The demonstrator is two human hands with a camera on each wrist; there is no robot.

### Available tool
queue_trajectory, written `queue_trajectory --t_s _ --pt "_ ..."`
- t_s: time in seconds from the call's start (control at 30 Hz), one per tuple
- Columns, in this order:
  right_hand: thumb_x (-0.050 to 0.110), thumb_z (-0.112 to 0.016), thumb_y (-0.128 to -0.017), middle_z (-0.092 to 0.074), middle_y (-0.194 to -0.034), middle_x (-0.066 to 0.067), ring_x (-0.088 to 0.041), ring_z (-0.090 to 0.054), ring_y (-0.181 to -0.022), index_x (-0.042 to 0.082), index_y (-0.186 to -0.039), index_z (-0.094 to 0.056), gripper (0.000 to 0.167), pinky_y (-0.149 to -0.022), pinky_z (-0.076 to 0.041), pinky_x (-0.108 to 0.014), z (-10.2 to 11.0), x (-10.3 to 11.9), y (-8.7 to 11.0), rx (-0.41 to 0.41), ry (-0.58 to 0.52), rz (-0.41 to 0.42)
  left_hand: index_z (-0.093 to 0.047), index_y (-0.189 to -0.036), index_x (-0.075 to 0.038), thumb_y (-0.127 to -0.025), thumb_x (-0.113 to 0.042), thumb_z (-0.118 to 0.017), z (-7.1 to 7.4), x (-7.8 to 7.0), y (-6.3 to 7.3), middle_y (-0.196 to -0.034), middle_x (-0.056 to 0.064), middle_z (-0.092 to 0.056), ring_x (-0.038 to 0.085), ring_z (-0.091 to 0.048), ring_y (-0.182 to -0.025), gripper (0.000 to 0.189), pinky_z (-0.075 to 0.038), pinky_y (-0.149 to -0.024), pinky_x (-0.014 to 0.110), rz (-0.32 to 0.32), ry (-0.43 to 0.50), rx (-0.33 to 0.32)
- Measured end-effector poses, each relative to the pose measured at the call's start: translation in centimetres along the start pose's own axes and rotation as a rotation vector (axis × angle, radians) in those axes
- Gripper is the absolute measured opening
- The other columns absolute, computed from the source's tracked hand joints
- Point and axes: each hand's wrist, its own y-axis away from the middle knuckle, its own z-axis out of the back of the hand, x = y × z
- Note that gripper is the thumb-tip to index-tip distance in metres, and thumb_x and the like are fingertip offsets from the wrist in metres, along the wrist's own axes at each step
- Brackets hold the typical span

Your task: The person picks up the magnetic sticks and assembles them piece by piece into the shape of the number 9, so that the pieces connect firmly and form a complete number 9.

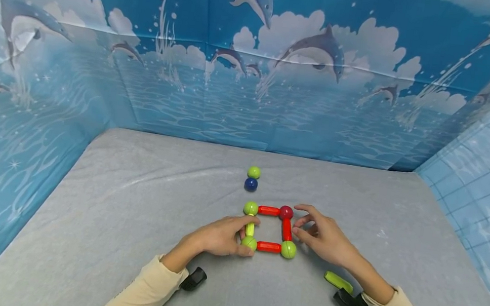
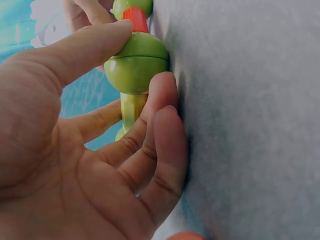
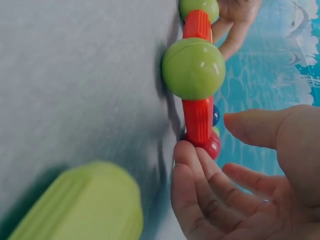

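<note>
A square of toy building rods and balls lies flat on the grey cloth. Three sides are red rods (image 1: pixel 268 247); the left side is a yellow-green rod (image 1: pixel 250 229). Three corners are green balls (image 1: pixel 288 250), and the far right corner is a red ball (image 1: pixel 286 212). My left hand (image 1: pixel 223 234) holds the near left corner, thumb on its green ball (image 2: pixel 136 65) and fingers around its outer side. Just right of the square, my right hand (image 1: pixel 324 236) hovers with loosely bent fingers and nothing in its grasp; its fingertips are close to the right-hand red rod (image 3: pixel 198 120).
Beyond the square, a loose green ball (image 1: pixel 254 172) and a dark blue ball (image 1: pixel 251 184) sit together. A loose green rod (image 1: pixel 338 282) lies near my right wrist. Dolphin-printed blue curtains (image 1: pixel 232 105) stand behind and on both sides of the grey cloth (image 1: pixel 153 187).
</note>
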Motion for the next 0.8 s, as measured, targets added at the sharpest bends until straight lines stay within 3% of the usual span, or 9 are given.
queue_trajectory --t_s 0.3,0.47,0.8 --pt "0.017 -0.071 -0.094 -0.068 -0.103 -0.001 -0.01 -0.065 -0.084 0.004 -0.127 -0.062 0.038 -0.071 -0.055 -0.026 0.9 -0.4 2.6 -0.03 0.064 0.026 -0.049 -0.143 -0.012 -0.087 -0.024 -0.08 -0.1 0.1 0.0 -0.095 -0.002 -0.055 0.01 -0.048 -0.077 0.065 -0.04 -0.066 0.023 -0.003 0.016 -0.004" --pt "0.025 -0.071 -0.095 -0.068 -0.106 -0.002 -0.005 -0.062 -0.084 0.008 -0.121 -0.066 0.032 -0.07 -0.053 -0.026 1.9 -0.6 4.6 0.017 0.035 0.043 -0.049 -0.143 -0.011 -0.086 -0.023 -0.08 -0.2 0.0 0.1 -0.095 -0.001 -0.055 0.01 -0.048 -0.078 0.066 -0.04 -0.066 0.023 -0.004 0.028 -0.002" --pt "0.024 -0.072 -0.094 -0.067 -0.108 -0.003 -0.004 -0.058 -0.089 0.015 -0.112 -0.069 0.021 -0.074 -0.052 -0.026 2.9 -1.7 7.8 0.06 -0.033 0.072 -0.049 -0.144 -0.013 -0.088 -0.024 -0.079 -0.2 0.1 0.0 -0.097 -0.002 -0.056 0.01 -0.049 -0.078 0.065 -0.04 -0.066 0.023 -0.001 0.016 0.001"
